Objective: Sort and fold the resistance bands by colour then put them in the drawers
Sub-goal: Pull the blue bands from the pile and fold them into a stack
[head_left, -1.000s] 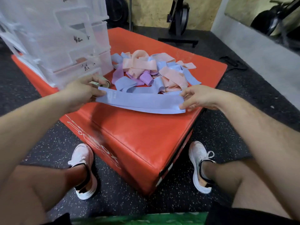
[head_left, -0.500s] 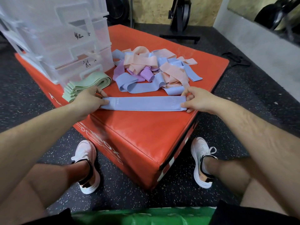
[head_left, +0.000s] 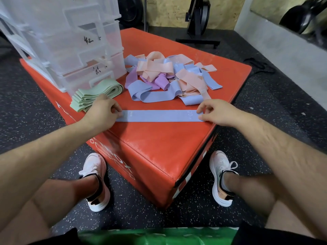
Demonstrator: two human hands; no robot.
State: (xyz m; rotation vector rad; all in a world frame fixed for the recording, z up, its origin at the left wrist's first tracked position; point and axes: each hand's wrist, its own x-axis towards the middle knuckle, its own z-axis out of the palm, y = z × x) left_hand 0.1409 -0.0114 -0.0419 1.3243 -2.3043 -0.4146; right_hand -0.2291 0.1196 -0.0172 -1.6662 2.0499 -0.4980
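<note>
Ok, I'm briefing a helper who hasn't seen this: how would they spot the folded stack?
Find the red padded box with clear drawers on it. In front of the drawers lies the folded stack: the only green bands, neatly layered, not tangled.

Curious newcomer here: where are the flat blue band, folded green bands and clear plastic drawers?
flat blue band [head_left: 159,116], head view, middle of strip.
folded green bands [head_left: 93,95], head view, top of stack.
clear plastic drawers [head_left: 74,50], head view, drawer front.
</note>
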